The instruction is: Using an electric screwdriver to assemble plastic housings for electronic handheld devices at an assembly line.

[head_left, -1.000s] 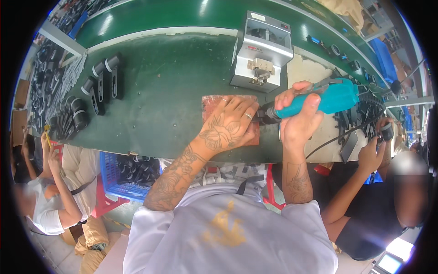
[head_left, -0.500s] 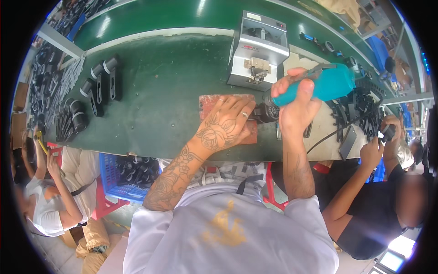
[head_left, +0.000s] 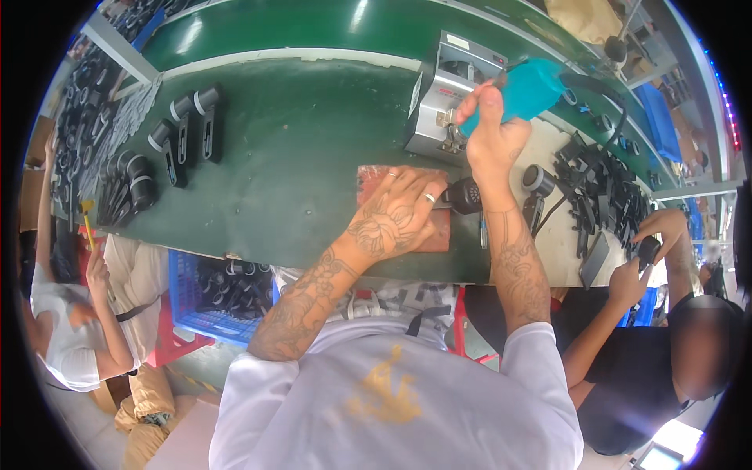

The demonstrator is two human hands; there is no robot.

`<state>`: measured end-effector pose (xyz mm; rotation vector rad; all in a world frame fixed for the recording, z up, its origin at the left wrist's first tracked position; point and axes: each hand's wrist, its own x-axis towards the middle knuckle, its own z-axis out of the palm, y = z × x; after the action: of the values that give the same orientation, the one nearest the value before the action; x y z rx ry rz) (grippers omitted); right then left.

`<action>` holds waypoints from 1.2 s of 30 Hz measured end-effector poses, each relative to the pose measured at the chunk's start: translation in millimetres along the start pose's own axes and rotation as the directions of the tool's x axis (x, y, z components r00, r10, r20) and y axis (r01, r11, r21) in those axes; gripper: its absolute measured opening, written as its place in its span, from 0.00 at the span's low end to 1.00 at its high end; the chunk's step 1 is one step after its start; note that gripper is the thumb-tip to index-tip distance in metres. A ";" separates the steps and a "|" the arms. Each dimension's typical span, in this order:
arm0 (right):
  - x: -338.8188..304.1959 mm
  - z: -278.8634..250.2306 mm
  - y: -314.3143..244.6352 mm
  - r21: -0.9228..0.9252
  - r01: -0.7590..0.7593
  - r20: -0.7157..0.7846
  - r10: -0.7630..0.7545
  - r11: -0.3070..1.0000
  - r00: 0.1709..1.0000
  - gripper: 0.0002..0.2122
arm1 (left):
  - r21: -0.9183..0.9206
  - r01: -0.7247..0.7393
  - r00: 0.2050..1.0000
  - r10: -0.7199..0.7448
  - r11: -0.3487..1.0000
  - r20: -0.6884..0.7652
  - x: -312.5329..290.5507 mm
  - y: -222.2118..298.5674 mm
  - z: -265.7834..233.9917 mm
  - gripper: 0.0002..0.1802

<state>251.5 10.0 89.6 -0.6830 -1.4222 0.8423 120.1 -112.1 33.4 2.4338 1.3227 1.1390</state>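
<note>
Since the frame half a second ago, the right hand (head_left: 498, 133) has risen and moved farther off, carrying the teal power tool (head_left: 526, 92) away from the round head of the black part (head_left: 464, 196), which now shows more fully. On the left, the co-worker's yellow-headed tool (head_left: 87, 215) also stands in a new position.

Near: a blue crate (head_left: 185, 296) of black parts sits below the tabletop (head_left: 274, 180), left of the person.

Next out: I see the left hand (head_left: 395, 213) bent over a red pad (head_left: 435, 241) on the tabletop. The black part projects rightward from beneath its fingers; how tightly they grip, I cannot tell. The right hand is wrapped around the power tool's body, well apart from the left. Right of the pad, one round-headed piece (head_left: 537, 180) lies just beside a heap of black pieces (head_left: 587, 196); near that heap, another person's hands (head_left: 627, 282) hold a dark item.

Farther: I note a silver machine (head_left: 425, 135), partly covered by the power tool in view; contact undetermined. Far left, ringed black assemblies (head_left: 207, 129) lie in a loose row. Beyond a pale rail (head_left: 313, 54) runs a glossy green surface (head_left: 298, 27).
</note>
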 end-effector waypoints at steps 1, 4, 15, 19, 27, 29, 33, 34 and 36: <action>-1.0 -0.9 1.0 -0.002 -0.001 0.000 0.001 1.000 1.000 0.15 | -0.001 0.013 1.000 -0.013 1.000 0.012 -2.0 -1.6 2.7 0.27; -2.2 -3.5 -1.1 -0.025 -0.036 -0.026 0.035 0.999 0.999 0.14 | -0.016 0.022 1.000 -0.022 1.000 0.021 -3.6 -2.2 3.1 0.23; -50.7 -15.4 -55.1 0.086 -0.176 0.004 0.176 0.981 0.984 0.17 | -0.016 -0.030 0.998 0.031 0.999 0.056 -3.1 -7.9 0.0 0.23; -57.9 -20.1 -53.6 0.092 -0.178 0.003 0.178 0.980 0.984 0.17 | -0.010 -0.022 0.997 0.023 1.000 0.075 -1.2 -7.4 -2.0 0.24; -67.7 -23.5 -46.7 0.028 -0.231 0.013 0.230 0.973 0.973 0.21 | 0.006 -0.010 0.997 0.009 1.000 0.079 -3.0 -7.0 2.1 0.24; -71.2 -26.5 -41.4 0.043 -0.222 0.024 0.221 0.974 0.975 0.21 | -0.007 -0.020 0.997 0.020 1.000 0.077 -1.4 -5.5 1.3 0.23; -72.1 -22.6 -35.6 0.099 -0.189 0.017 0.188 0.977 0.982 0.20 | -0.022 -0.021 0.997 0.023 1.000 0.072 -1.1 -6.4 0.5 0.22; -75.0 -20.9 -35.4 0.096 -0.196 0.013 0.196 0.976 0.981 0.20 | -0.023 -0.028 0.997 0.030 0.999 0.073 -2.3 -7.8 -0.1 0.22; -74.6 -18.5 -32.8 0.115 -0.186 0.001 0.187 0.976 0.982 0.19 | -0.022 -0.038 0.997 0.040 0.999 0.073 0.4 -8.2 -0.8 0.21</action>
<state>275.8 -68.5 74.1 -0.7396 -1.3035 1.0584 114.3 -107.0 30.5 2.4714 1.2413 1.0560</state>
